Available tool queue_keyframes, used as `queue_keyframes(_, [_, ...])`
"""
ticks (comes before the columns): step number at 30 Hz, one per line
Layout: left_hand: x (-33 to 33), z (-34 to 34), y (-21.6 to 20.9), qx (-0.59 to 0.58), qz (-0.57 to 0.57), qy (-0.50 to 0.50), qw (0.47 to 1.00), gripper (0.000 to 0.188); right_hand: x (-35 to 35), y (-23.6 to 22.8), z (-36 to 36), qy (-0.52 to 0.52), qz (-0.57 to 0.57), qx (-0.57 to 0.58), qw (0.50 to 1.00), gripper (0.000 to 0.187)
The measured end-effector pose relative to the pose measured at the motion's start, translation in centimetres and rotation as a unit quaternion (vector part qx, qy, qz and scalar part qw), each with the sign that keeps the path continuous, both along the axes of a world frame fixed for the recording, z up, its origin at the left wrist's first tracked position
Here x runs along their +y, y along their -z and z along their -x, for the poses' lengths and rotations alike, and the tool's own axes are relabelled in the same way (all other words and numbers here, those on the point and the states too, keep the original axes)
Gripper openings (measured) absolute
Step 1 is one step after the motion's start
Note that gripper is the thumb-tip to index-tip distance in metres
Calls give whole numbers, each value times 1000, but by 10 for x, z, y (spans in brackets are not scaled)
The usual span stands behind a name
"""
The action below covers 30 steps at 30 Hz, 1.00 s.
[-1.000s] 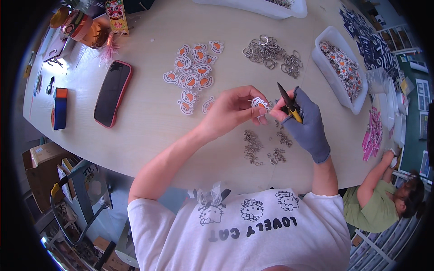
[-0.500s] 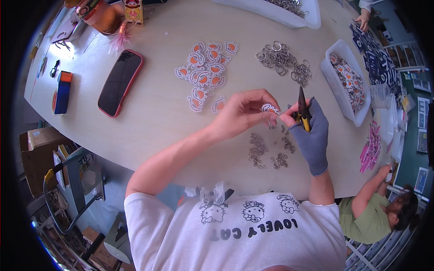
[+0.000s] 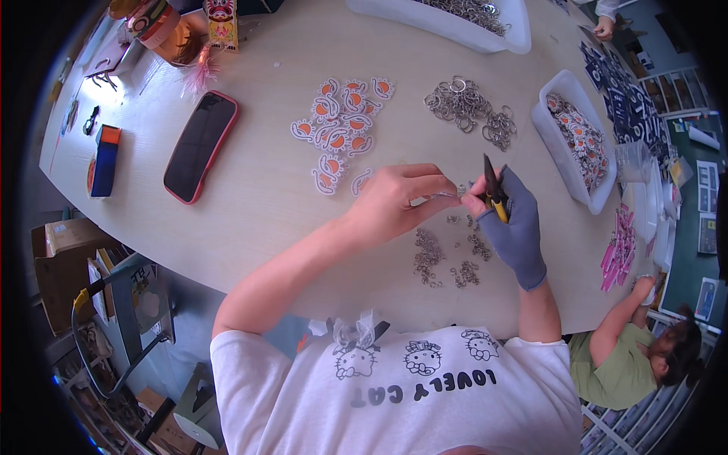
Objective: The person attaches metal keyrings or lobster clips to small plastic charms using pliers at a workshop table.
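My bare left hand (image 3: 396, 201) pinches a flat printed charm (image 3: 443, 196), now seen almost edge-on. Close against it is my right hand (image 3: 517, 220), in a grey glove that leaves the fingertips bare. It holds pliers (image 3: 494, 191) with dark jaws and yellow handles, jaws pointing away from me. The right thumb and finger meet the charm's end; whatever tiny part they grip there is too small to make out. Below the hands lie small metal rings and fittings (image 3: 428, 254) in loose heaps. Left of them is a cluster of white charms with orange suns (image 3: 334, 136).
Split key rings (image 3: 459, 105) are piled beyond my hands. A white tray (image 3: 540, 114) of charms with metal stands right; another white tray (image 3: 425, 29) of rings is at the back. A phone (image 3: 201, 148) and blue box (image 3: 105, 163) lie left. Another person (image 3: 622, 356) sits at right.
The charm has turned from showing its printed face to nearly edge-on. Both hands have shifted slightly, the right one a little left with the pliers.
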<state>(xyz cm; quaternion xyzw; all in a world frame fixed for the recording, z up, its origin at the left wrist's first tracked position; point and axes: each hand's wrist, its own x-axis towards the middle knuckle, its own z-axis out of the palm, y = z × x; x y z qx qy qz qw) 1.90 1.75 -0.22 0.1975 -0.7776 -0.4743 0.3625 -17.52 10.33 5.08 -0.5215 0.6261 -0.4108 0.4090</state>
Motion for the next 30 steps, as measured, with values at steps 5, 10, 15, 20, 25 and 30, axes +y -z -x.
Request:
queue_keyframes(5, [-2,3,-2,14,12,-74,997,10,-64,38,44,-22,250,485,838,21])
queue_keyframes(10, [-6,2,-1,14,51,-93,994,11,-85,50,46,-35,245,518,819,24])
queue_keyframes(15, [-6,1,5,25,42,-109,993,12,-71,36,41,-8,203,455,867,20])
queue_keyframes(20, [-7,3,7,11,58,-112,992,13,-43,-8,19,-18,-7,-64,998,19])
queue_keyframes(25, [-7,3,6,13,61,-118,991,14,-33,-20,12,-54,-2,-78,996,20])
queue_keyframes(30, [-6,4,7,47,55,-129,989,7,-30,-21,9,-66,-1,-75,995,19])
